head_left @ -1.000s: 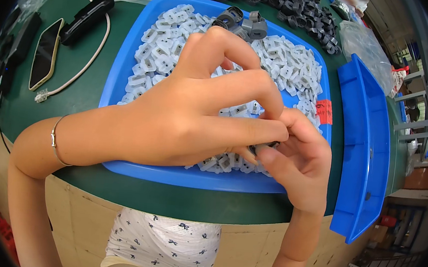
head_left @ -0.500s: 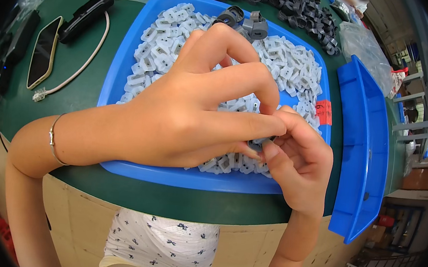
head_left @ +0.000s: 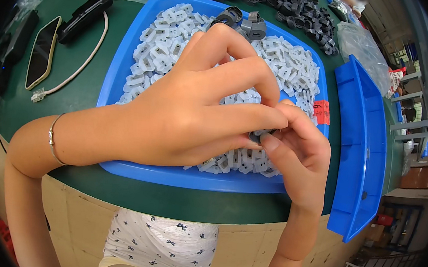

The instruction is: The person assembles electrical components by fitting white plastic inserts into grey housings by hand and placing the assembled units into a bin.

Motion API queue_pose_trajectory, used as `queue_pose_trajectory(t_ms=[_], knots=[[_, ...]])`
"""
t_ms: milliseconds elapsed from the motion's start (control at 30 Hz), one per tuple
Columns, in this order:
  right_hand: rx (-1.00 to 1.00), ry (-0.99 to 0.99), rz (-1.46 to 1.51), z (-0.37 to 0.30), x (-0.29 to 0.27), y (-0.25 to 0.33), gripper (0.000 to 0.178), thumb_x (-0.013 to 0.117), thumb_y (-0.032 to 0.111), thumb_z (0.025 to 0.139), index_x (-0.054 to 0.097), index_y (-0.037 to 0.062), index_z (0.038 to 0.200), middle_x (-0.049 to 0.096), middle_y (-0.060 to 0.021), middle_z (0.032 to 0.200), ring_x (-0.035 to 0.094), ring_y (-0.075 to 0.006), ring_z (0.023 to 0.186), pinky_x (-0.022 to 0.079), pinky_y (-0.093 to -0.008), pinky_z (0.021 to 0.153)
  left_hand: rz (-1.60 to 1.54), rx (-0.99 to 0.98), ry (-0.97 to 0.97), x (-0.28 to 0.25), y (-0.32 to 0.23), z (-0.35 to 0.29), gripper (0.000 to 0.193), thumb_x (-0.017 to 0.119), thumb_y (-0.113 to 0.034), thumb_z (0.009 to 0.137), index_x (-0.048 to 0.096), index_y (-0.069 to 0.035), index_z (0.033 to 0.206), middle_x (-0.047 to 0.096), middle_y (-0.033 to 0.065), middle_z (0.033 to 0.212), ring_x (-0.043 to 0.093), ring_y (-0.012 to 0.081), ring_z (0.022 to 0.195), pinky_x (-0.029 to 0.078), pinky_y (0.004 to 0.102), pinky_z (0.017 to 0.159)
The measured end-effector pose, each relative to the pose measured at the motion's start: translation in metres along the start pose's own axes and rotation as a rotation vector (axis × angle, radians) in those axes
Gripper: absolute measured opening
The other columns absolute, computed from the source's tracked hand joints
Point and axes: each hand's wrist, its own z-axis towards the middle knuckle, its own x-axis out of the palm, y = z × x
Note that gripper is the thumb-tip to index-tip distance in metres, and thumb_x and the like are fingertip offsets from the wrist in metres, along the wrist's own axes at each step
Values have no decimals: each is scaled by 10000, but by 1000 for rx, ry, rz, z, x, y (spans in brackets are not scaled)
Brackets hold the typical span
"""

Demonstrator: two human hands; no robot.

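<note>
My left hand [head_left: 185, 110] reaches across a shallow blue tray [head_left: 189, 178], its fingertips pinched against those of my right hand [head_left: 303, 156]. Between them sits a small dark grey plastic piece [head_left: 258, 136], mostly hidden by the fingers. The right thumb presses on the piece from the near side, and the left index finger covers it from above. Below and around the hands, the tray holds many small whitish plastic parts [head_left: 237, 161] with little slots. Several dark grey ring-shaped parts [head_left: 256, 29] lie on the white ones at the tray's far edge.
A heap of dark ring parts [head_left: 305, 19] lies beyond the tray. A long blue bin [head_left: 359, 161] stands at the right, near a clear plastic bag [head_left: 361, 50]. At left are a phone [head_left: 42, 55], a black handheld device [head_left: 85, 18] and a pale cable [head_left: 84, 69].
Both hands stay together over the tray. The fingers have shifted slightly around the dark grey piece, the right thumb moving a little up and left, so more of the piece shows.
</note>
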Motion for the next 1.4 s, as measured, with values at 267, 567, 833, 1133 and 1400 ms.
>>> queue_pose_trajectory(t_ms=[267, 567, 833, 1133, 1400], knots=[[-81, 6, -147, -1, -7, -2, 197, 495, -45, 859, 554, -33, 1046, 538, -61, 948, 512, -116, 842, 431, -242, 776, -125, -87, 132, -10, -3, 2, 501, 731, -158, 687, 568, -97, 1157, 542, 49, 984, 464, 235, 894, 350, 349, 828], [-423, -926, 190, -2, -78, 10, 251, 456, 93, 931, 506, -100, 1082, 544, -158, 1062, 537, -163, 902, 462, -261, 783, -2, -553, 30, -15, 44, -8, 373, 615, -183, 828, 506, -81, 1170, 530, 47, 1065, 452, 194, 1049, 298, 336, 936], [-496, -1183, 453, -13, -128, 4, 341, 400, 67, 931, 374, -187, 1157, 403, -261, 1264, 454, -311, 1192, 400, -367, 1046, 216, -520, 289, -18, 37, -9, 277, 651, -160, 802, 543, -73, 1041, 536, 63, 1027, 407, 239, 1064, 263, 354, 946], [-204, -942, 18, -1, -91, 7, 309, 509, 112, 903, 525, -73, 1150, 576, -151, 1097, 552, -168, 997, 446, -235, 805, -379, -813, 143, -26, 10, 10, 296, 682, -176, 823, 556, -68, 1068, 542, -7, 983, 498, 59, 775, 395, 211, 687], [106, -216, -1075, 7, -59, -6, 143, 675, 90, 755, 600, 36, 864, 542, -43, 899, 444, -219, 951, 395, -302, 817, -787, -972, 332, -26, -24, 12, 366, 656, -142, 848, 531, -80, 1187, 533, 0, 1096, 505, 24, 656, 423, 175, 569]])
